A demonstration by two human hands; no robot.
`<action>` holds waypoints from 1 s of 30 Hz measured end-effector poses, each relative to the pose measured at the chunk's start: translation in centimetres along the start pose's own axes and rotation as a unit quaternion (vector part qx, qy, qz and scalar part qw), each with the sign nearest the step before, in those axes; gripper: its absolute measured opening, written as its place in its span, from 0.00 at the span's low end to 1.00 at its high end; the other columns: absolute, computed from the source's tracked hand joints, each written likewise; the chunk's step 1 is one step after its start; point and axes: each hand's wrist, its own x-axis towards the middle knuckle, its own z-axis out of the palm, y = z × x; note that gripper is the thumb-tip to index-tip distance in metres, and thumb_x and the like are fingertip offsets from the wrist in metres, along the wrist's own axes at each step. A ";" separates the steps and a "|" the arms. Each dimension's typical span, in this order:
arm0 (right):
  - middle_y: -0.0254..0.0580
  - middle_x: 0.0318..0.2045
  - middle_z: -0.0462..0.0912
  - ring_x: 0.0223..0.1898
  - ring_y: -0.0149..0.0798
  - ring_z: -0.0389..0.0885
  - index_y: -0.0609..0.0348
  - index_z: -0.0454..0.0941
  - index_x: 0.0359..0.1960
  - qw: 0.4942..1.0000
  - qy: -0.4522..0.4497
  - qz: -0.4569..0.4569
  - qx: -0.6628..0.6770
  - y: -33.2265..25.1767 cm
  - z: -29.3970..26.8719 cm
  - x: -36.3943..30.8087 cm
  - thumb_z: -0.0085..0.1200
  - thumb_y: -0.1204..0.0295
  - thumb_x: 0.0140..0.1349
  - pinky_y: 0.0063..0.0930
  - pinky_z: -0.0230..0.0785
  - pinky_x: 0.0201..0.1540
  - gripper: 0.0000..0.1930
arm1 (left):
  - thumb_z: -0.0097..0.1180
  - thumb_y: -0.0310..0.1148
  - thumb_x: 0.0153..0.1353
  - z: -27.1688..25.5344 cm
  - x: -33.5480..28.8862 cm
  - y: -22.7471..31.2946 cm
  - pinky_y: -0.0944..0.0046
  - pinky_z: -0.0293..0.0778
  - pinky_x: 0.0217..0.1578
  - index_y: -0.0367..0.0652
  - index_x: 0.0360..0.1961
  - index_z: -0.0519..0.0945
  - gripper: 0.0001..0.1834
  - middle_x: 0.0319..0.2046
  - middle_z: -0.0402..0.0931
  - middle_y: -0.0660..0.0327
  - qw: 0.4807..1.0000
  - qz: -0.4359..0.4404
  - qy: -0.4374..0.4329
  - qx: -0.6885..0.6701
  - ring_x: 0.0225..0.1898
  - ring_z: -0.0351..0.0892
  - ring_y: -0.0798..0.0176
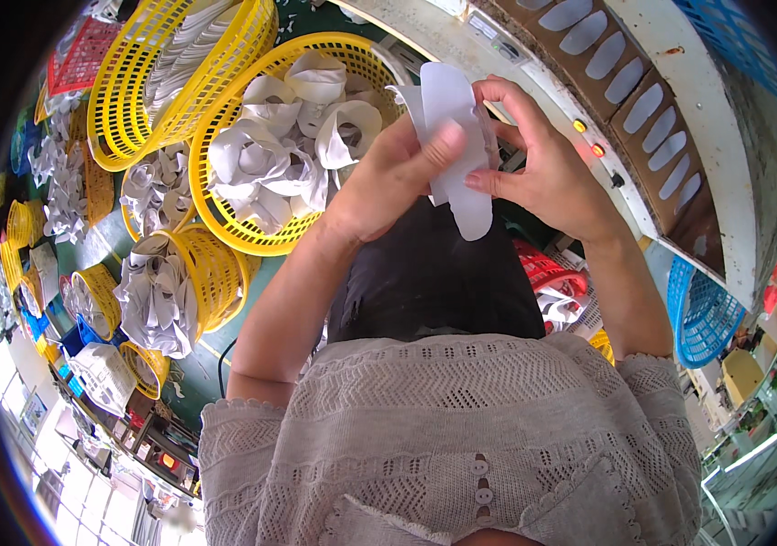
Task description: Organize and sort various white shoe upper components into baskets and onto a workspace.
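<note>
- Both hands meet near the middle of the view, just toward twelve o'clock from the dark lap. Between them is a white insole-shaped sheet (457, 146), thin and flat, its rounded tip hanging toward six o'clock.
- The left hand (397, 177) is closed on it, thumb pressed across the front face. The right hand (548, 164) pinches its three o'clock edge with curled fingers.
- It looks very light and limp; it seems to bend rather than hold its shape, so a grip near the middle, thumb on one face and fingers behind, suits it best.
- Held by the tip alone it would likely flop or crease. The surface looks matte, not slippery.
- At ten o'clock sits a yellow basket (252, 238) full of curled white strips (270, 155).
- At two o'clock a brown tray (670, 191) holds rows of like white pieces.
</note>
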 end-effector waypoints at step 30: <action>0.34 0.19 0.78 0.17 0.19 0.69 0.61 0.77 0.27 0.897 0.102 0.278 0.327 -1.6 4.1 -3.8 0.59 0.57 0.60 0.11 0.58 0.16 0.17 | 0.56 0.28 0.61 0.5 0.7 1.2 0.63 0.78 0.37 0.39 0.46 0.70 0.14 0.39 0.77 0.59 0.988 0.104 0.093 -0.070 0.37 0.79 0.64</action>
